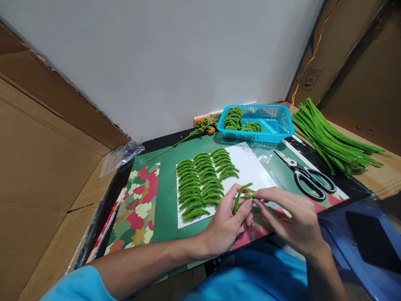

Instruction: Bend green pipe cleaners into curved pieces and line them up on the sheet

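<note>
A bent green pipe cleaner (pixel 239 196) is pinched between the fingers of my left hand (pixel 231 219), its loop standing up above the thumb. My right hand (pixel 291 213) grips an end of the same pipe cleaner with thumb and forefinger, close by the left fingertips. Just beyond the left hand, curved green pipe-cleaner leaves (pixel 205 171) lie in three columns on a white sheet (pixel 250 163). The sheet rests on a green mat (pixel 167 184).
A blue basket (pixel 275 136) at the back holds more leaves. Scissors (pixel 302 173) lie to the right, near a bundle of long green pipe cleaners (pixel 335 142). An orange-and-green pipe-cleaner stem (pixel 196 132) lies behind the sheet. Cardboard (pixel 46 142) walls the left side.
</note>
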Motion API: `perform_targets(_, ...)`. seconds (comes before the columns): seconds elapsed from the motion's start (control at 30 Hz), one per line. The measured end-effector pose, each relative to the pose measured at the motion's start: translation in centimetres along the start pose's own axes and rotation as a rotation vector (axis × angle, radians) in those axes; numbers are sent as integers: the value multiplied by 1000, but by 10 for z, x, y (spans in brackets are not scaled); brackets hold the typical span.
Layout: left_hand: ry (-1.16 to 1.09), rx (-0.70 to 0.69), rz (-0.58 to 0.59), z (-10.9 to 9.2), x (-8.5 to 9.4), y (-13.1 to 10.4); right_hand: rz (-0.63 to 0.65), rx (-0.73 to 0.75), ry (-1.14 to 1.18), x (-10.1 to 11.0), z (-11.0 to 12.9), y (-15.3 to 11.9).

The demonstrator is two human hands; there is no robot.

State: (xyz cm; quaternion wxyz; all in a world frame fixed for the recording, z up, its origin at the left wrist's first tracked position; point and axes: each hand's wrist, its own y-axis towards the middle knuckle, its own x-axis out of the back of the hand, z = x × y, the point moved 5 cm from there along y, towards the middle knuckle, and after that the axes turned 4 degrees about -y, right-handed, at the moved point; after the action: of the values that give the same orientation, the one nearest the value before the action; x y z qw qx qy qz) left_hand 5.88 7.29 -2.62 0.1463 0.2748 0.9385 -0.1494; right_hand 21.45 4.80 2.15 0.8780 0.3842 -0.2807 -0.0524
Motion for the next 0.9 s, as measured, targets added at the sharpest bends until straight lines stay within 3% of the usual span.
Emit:
perform_targets(0.2,51,-14,37,-3,-1,0,85,11,-28,-1,-4,-3)
perform_targets(0.37,19,-15,39,-4,0,0,150,-19,105,1,-11,-5)
perform_targets(0.57,-214,171,227,-1,-11,-1,197,9,214,11,-11,-6)
perform_targets(0.73,-328,304,317,-8,-21,-1,178,26,214,14,-7,-8)
perform_targets(0.9,-323,305,342,-11,-22,-1,177,-1,241,9,-8,-9)
